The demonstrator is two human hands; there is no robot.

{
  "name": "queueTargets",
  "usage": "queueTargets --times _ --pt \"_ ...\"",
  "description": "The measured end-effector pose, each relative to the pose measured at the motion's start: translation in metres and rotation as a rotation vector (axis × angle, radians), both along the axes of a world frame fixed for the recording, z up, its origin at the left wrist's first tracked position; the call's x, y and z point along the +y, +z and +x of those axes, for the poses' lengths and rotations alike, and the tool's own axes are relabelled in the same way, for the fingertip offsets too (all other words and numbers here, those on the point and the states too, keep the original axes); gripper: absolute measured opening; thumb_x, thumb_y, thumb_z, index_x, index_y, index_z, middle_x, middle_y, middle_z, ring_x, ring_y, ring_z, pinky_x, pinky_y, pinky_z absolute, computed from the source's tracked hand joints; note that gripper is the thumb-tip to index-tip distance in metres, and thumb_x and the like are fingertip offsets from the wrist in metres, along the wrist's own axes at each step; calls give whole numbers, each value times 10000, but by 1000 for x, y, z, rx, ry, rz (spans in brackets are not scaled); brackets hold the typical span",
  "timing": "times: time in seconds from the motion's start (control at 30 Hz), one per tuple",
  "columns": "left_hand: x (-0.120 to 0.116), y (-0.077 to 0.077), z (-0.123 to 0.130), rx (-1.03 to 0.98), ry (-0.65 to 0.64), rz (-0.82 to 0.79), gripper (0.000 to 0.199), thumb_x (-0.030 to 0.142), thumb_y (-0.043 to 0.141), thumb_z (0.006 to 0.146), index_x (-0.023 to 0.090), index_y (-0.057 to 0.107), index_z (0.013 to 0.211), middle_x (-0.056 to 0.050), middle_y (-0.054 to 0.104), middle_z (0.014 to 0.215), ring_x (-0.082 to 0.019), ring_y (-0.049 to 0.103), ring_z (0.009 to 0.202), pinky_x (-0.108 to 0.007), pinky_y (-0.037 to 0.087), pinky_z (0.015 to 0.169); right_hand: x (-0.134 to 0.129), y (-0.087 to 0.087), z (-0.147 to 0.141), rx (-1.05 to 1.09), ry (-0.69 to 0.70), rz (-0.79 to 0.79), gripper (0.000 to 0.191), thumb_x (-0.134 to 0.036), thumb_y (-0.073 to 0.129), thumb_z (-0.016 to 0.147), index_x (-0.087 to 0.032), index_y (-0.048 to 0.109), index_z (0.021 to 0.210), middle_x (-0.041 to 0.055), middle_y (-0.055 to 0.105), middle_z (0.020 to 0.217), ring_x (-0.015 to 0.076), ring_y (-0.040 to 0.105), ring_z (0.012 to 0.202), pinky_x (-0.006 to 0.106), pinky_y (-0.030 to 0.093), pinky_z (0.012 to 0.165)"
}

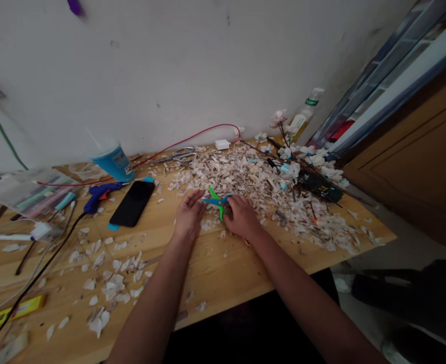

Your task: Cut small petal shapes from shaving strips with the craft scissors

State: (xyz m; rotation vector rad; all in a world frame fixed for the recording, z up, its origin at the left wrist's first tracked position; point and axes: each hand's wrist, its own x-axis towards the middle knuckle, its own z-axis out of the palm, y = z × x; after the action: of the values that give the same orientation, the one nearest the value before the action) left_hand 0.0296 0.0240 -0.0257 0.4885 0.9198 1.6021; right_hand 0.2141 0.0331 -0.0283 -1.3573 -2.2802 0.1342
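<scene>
One pair of scissors: green and blue, blades parted, above the near edge of the petal heap.
Right hand: fingers closed around the handles, blades pointing leftward and away.
Left hand: fingers curled, thumb close to the forefinger, just beside the blue blade's tip; cannot tell whether they pinch a scrap.
Wooden table: pale petal heap spread over its middle and right, loose petals at left.
Flower branches: white blossoms, at the heap's right side, near a bottle of yellow liquid.
Black smartphone: lying flat, a blue glue gun just beside it, a tilted-looking blue cup beyond.
</scene>
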Motion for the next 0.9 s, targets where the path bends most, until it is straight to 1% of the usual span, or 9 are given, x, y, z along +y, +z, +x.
queueTargets --times 0.1,0.27,0.37,0.43,0.5,0.6,0.67,0.73,0.9 --pt "0 0 0 -2 -12 11 495 144 867 642 225 661 1084 -101 693 1266 -187 703 1078 -312 521 966 0 -1 0 2 10 -7 323 -290 619 826 -175 592 1127 146 642 1175 330 505 1134 451 374 946" --pt "-2 6 4 -24 -52 -21 452 133 854 653 218 676 1060 -99 716 1223 -178 694 1092 -274 530 941 2 -2 0 39 46 -4 280 -262 609 839 -182 615 1107 131 659 1150 321 518 1116 447 390 944" --pt "-4 11 8 -22 -79 13 456 142 865 652 214 683 1063 -99 717 1229 -177 687 1120 -287 512 989 3 -2 2 155 39 -9 245 -251 604 849 -190 631 1085 121 672 1093 305 541 1081 436 411 939" --pt "-5 13 11 2 -104 26 459 157 878 645 207 684 1058 -113 712 1249 -198 668 1172 -311 504 1011 5 -1 3 298 -4 -16 232 -273 603 867 -195 640 1083 119 670 1059 289 562 1049 423 437 926" --pt "-5 12 14 56 -128 24 465 178 893 631 199 681 1044 -128 714 1244 -226 660 1193 -342 510 1003 6 0 3 481 -34 -42 245 -308 585 902 -206 642 1118 112 664 1082 260 585 1029 398 468 910" --pt "-5 9 18 122 -180 32 488 204 904 619 198 675 1050 -137 724 1215 -248 674 1165 -380 525 979 9 -1 2 664 -5 -111 263 -367 597 918 -231 655 1136 89 666 1100 224 614 1009 368 498 898" --pt "-5 7 20 137 -211 49 494 202 903 614 200 673 1051 -134 731 1199 -245 685 1141 -386 527 975 11 -4 1 700 9 -152 264 -410 635 897 -237 677 1093 78 676 1047 221 624 985 366 509 886" --pt "-6 7 22 145 -227 55 489 192 899 615 202 675 1050 -129 739 1177 -241 694 1120 -383 528 977 13 -6 1 724 -9 -175 264 -442 648 889 -234 693 1045 74 680 996 220 630 950 364 517 864" --pt "-7 6 27 162 -238 44 487 203 898 622 203 682 1059 -115 761 1099 -222 721 1030 -364 535 951 13 -6 1 760 -16 -143 281 -472 667 870 -214 710 974 75 677 959 207 625 898 353 516 839"
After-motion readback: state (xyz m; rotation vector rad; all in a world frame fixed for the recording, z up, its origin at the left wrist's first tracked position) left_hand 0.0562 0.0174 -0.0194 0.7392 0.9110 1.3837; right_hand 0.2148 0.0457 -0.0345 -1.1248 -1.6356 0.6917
